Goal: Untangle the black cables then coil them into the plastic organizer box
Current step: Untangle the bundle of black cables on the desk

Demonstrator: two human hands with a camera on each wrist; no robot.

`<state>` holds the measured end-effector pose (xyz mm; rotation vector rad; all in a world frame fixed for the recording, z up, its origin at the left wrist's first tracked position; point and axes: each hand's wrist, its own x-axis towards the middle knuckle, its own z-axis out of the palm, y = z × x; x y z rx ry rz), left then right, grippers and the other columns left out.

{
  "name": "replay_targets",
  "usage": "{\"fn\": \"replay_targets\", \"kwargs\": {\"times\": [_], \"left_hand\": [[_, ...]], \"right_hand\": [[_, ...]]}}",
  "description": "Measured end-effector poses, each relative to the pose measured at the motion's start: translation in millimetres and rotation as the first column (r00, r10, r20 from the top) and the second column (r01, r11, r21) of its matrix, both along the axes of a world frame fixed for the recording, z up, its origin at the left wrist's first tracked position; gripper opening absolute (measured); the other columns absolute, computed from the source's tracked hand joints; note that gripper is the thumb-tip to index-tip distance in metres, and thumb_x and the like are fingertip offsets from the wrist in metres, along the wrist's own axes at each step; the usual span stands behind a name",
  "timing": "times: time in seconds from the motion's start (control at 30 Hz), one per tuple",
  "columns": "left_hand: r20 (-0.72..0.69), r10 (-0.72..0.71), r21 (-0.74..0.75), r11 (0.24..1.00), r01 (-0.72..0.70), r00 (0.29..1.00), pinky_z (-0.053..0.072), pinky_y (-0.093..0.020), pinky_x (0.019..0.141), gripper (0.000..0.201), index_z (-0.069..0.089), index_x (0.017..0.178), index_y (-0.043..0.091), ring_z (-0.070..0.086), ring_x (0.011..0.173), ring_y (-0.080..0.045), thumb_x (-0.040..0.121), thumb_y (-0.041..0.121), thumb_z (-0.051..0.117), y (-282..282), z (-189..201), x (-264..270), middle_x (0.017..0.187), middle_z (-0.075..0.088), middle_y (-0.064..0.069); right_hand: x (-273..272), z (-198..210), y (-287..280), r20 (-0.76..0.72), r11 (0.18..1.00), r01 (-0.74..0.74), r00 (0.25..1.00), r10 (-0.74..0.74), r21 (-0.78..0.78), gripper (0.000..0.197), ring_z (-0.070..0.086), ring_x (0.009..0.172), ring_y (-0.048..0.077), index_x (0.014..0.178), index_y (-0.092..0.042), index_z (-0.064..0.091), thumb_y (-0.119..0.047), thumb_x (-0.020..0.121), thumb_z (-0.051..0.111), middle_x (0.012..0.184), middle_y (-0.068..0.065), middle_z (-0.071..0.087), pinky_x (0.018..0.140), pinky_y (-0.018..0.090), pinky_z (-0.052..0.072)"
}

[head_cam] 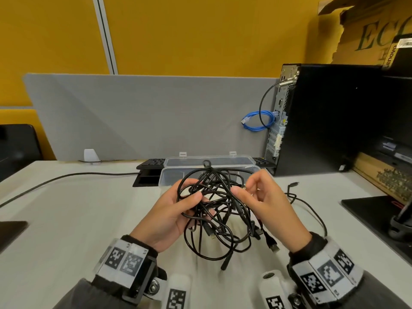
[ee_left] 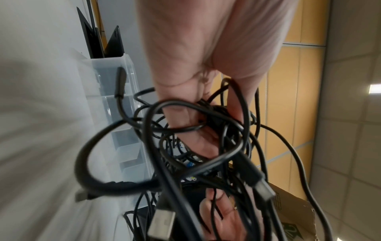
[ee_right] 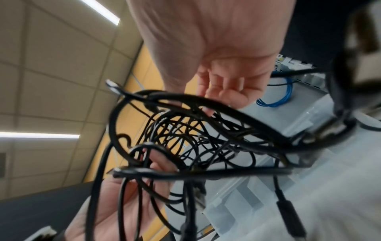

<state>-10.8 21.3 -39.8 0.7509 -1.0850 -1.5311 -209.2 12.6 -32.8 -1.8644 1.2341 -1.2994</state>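
Note:
A knot of thin black cables (head_cam: 219, 210) hangs in the air above the white desk, with plug ends dangling below. My left hand (head_cam: 178, 210) grips the left side of the tangle (ee_left: 198, 128), fingers curled round several strands. My right hand (head_cam: 256, 197) pinches a strand at the tangle's upper right (ee_right: 198, 110), thumb and forefinger together. The clear plastic organizer box (head_cam: 169, 177) stands open just behind the hands, its lid (head_cam: 223, 160) folded back; its dividers show in the left wrist view (ee_left: 123, 130).
A black computer tower (head_cam: 323, 121) with a blue network cable (head_cam: 258, 120) stands at the back right. A keyboard (head_cam: 151, 163) lies behind the box. One loose black cable (head_cam: 307, 204) trails on the desk to the right. A monitor base (head_cam: 379, 217) sits at the far right.

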Motion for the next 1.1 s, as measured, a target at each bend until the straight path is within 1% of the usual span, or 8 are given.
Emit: {"fn": "replay_targets", "kwargs": {"times": [0.23, 0.4, 0.57, 0.7, 0.83, 0.93, 1.0, 1.1], "left_hand": [[-0.042, 0.028, -0.064, 0.997, -0.031, 0.999, 0.056, -0.043, 0.078, 0.036, 0.061, 0.099, 0.016, 0.068, 0.076, -0.024, 0.066, 0.009, 0.074, -1.1, -1.2, 3.0, 0.085, 0.069, -0.014], [-0.001, 0.058, -0.032, 0.998, -0.058, 0.998, 0.053, -0.029, 0.052, 0.035, 0.058, 0.106, 0.014, 0.065, 0.062, -0.019, 0.074, 0.010, 0.071, -2.8, 7.2, 12.8, 0.077, 0.068, -0.007], [0.047, 0.235, 0.047, 0.970, -0.237, 0.971, 0.040, -0.018, 0.037, 0.013, 0.059, 0.095, 0.013, 0.058, 0.050, -0.012, 0.090, 0.005, 0.050, -11.5, 5.9, 25.4, 0.072, 0.062, -0.004], [0.018, 0.342, 0.066, 0.937, -0.342, 0.940, 0.046, -0.016, 0.038, 0.015, 0.059, 0.091, 0.014, 0.059, 0.051, -0.010, 0.090, 0.003, 0.050, -16.3, 8.7, 39.4, 0.074, 0.059, -0.005], [0.032, 0.316, 0.067, 0.946, -0.317, 0.948, 0.048, -0.021, 0.045, 0.014, 0.058, 0.096, 0.015, 0.058, 0.057, -0.012, 0.090, 0.005, 0.051, -13.5, 7.8, 33.5, 0.076, 0.059, -0.004], [0.051, 0.317, 0.062, 0.945, -0.320, 0.947, 0.050, -0.023, 0.046, 0.014, 0.059, 0.100, 0.017, 0.055, 0.061, -0.014, 0.089, 0.009, 0.054, -11.1, 5.5, 23.5, 0.076, 0.061, -0.003], [0.020, 0.338, 0.061, 0.939, -0.338, 0.941, 0.052, -0.023, 0.051, 0.015, 0.059, 0.103, 0.015, 0.055, 0.062, -0.014, 0.090, 0.011, 0.053, -10.6, 5.1, 21.3, 0.076, 0.060, -0.003], [-0.006, 0.354, 0.046, 0.934, -0.353, 0.935, 0.056, -0.022, 0.054, 0.013, 0.059, 0.101, 0.012, 0.060, 0.061, -0.010, 0.093, 0.012, 0.048, -9.8, 6.5, 19.3, 0.070, 0.063, -0.001]], "right_hand": [[3.6, 16.5, -1.2, -0.161, 0.983, -0.184, 0.969, 0.186, 0.027, 0.017, 0.047, 0.069, -0.002, 0.087, -0.019, 0.069, -0.026, 0.091, 0.054, 0.085, -0.003, 0.059, 0.066, 0.008, 0.039], [-5.7, 36.6, -3.8, 0.265, 0.914, -0.333, 0.926, 0.269, 0.234, 0.020, 0.055, 0.073, 0.005, 0.081, -0.015, 0.060, -0.024, 0.093, 0.046, 0.081, -0.005, 0.069, 0.055, 0.013, 0.040], [-24.7, 56.9, -5.1, 0.644, 0.854, -0.472, 0.727, 0.239, 0.217, 0.018, 0.053, 0.052, 0.015, 0.077, -0.012, 0.049, -0.020, 0.092, 0.044, 0.056, -0.001, 0.043, 0.075, 0.036, 0.056], [-50.1, 64.5, -14.4, 0.321, 0.985, -0.125, 0.944, 0.081, 0.120, 0.018, 0.031, 0.043, 0.006, 0.080, -0.012, 0.053, -0.022, 0.093, 0.045, 0.051, -0.007, 0.036, 0.042, 0.017, 0.033], [-54.8, 56.6, -30.2, -0.197, 0.940, 0.172, 0.952, -0.236, -0.295, 0.019, 0.051, 0.054, 0.003, 0.078, -0.020, 0.057, -0.027, 0.093, 0.048, 0.059, -0.006, 0.054, 0.051, 0.011, 0.041], [-39.6, 52.0, -29.6, -0.166, 0.997, -0.050, 0.984, 0.059, 0.061, 0.039, 0.053, 0.054, 0.003, 0.077, -0.015, 0.063, -0.033, 0.098, 0.036, 0.067, -0.008, 0.068, 0.049, 0.014, 0.039], [-27.8, 47.8, -24.9, -0.040, 0.869, -0.249, 0.955, 0.294, 0.428, 0.046, 0.061, 0.059, 0.014, 0.089, -0.009, 0.065, -0.037, 0.099, 0.031, 0.091, -0.004, 0.073, 0.040, 0.020, 0.034], [-10.2, 32.0, -20.7, -0.042, 0.694, -0.396, 0.852, 0.522, 0.602, 0.025, 0.067, 0.068, 0.024, 0.113, -0.018, 0.058, -0.029, 0.099, 0.040, 0.108, -0.002, 0.069, 0.036, 0.021, 0.042]]}}
